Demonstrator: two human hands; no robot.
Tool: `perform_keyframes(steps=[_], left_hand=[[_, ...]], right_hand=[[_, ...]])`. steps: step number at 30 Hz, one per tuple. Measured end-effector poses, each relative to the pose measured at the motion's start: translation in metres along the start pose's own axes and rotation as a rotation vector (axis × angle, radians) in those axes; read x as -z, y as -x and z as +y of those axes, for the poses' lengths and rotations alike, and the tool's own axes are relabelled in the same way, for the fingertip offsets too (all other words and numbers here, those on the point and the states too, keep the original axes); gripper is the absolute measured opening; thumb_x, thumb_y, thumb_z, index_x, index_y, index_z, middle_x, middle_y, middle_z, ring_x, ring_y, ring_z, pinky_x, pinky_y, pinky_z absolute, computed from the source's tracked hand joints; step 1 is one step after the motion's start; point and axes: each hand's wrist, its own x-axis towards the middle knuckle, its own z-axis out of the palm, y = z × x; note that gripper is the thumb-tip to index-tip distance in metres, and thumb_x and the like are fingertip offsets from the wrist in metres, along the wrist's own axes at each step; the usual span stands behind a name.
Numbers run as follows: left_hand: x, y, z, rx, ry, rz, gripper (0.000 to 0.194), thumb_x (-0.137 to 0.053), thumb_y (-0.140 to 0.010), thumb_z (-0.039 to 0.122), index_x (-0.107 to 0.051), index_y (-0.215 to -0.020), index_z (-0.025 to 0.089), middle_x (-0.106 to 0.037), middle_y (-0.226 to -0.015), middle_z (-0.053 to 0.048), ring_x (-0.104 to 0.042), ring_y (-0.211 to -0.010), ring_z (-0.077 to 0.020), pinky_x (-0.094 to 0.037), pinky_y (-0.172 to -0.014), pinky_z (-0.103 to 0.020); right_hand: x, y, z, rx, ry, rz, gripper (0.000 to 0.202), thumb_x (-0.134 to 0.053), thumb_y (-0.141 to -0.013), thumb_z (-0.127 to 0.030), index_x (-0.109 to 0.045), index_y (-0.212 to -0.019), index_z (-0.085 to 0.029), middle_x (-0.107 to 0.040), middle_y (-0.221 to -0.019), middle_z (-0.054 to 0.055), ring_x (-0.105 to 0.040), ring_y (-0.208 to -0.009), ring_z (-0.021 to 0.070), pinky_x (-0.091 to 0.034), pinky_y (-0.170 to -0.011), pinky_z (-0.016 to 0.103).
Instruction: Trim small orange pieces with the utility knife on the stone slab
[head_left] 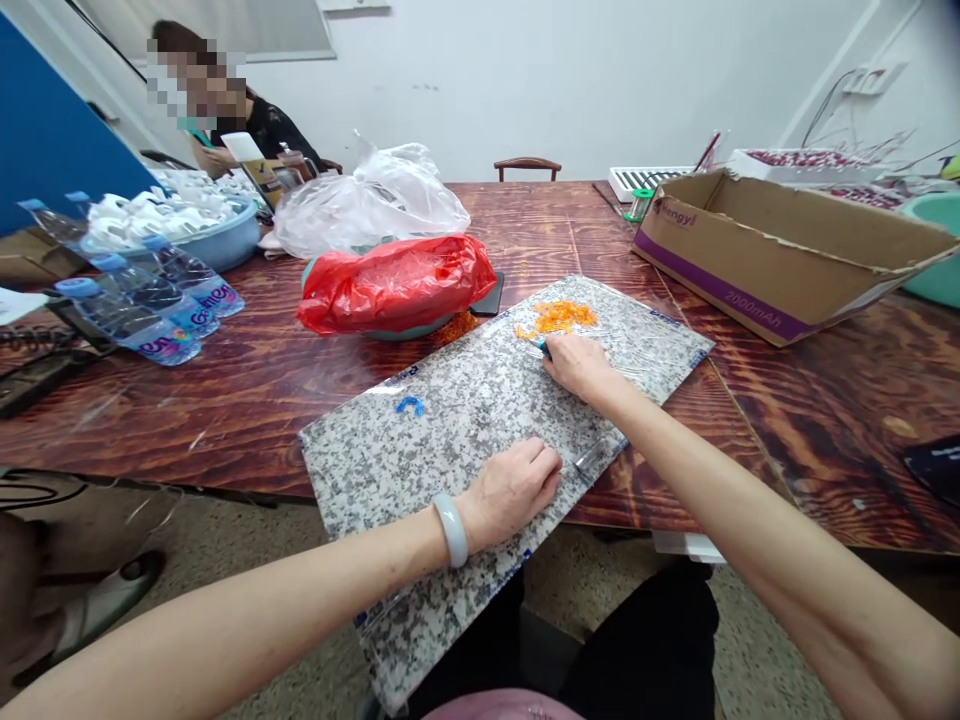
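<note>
A speckled grey stone-patterned board (442, 440) lies at an angle over the table's front edge, with clear film on parts of it. On its far end sits a loose pile of small orange pieces (562, 317). My right hand (581, 367) is closed on a thin tool with a blue-green end (541, 347), its tip by the orange pieces. My left hand (514, 490), with a pale bangle (450, 530) at the wrist, rests on the board with curled fingers; what they hold, if anything, is hidden. A blue curved piece (410, 404) lies left. A thin shiny object (591, 457) lies beside my left hand.
Behind the board stands a bowl covered by a red plastic bag (397, 285), near a white plastic bag (375, 200). Water bottles (127, 320) and a blue basin (217, 240) of white parts are left. A cardboard box (787, 260) stands right. A person (270, 130) sits far left.
</note>
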Motion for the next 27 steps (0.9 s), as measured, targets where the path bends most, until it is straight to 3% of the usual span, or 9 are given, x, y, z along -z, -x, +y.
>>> perform_keyframes(steps=[6,14,20,27], left_hand=[[-0.001,0.001,0.001,-0.009,-0.007,0.018,0.013,-0.034,-0.087,0.021,-0.046,-0.085,0.017,-0.049,-0.081,-0.003,-0.047,-0.075,-0.0138,-0.041,-0.064,-0.024],[-0.002,0.001,0.003,-0.007,-0.02,0.031,0.014,-0.033,-0.087,0.022,-0.046,-0.084,0.017,-0.049,-0.081,-0.003,-0.048,-0.076,-0.0139,-0.041,-0.067,-0.025],[-0.004,0.002,0.002,-0.02,-0.006,0.048,0.014,-0.033,-0.087,0.022,-0.046,-0.085,0.017,-0.049,-0.081,-0.003,-0.048,-0.076,-0.0136,-0.041,-0.069,-0.025],[-0.006,0.002,0.003,-0.021,0.015,0.073,0.015,-0.034,-0.087,0.023,-0.048,-0.086,0.017,-0.05,-0.083,-0.003,-0.049,-0.076,-0.0133,-0.041,-0.07,-0.025]], right_hand=[[0.005,0.018,0.02,-0.097,-0.072,0.058,0.031,-0.038,-0.084,-0.037,-0.056,-0.099,-0.017,-0.061,-0.092,0.011,-0.057,-0.083,0.0229,-0.037,-0.064,0.027],[0.003,0.09,0.062,-0.159,-0.115,0.041,0.03,-0.04,-0.082,-0.041,-0.058,-0.082,-0.018,-0.062,-0.08,0.009,-0.055,-0.075,0.0194,-0.029,-0.054,0.024],[-0.016,0.144,0.063,-0.189,-0.204,-0.006,0.027,-0.041,-0.082,-0.042,-0.056,-0.084,-0.019,-0.063,-0.08,0.007,-0.056,-0.073,0.0187,-0.027,-0.053,0.023],[-0.021,0.179,0.06,-0.186,-0.269,0.029,0.028,-0.039,-0.083,-0.042,-0.055,-0.079,-0.019,-0.061,-0.073,0.006,-0.057,-0.07,0.0186,-0.024,-0.052,0.023]])
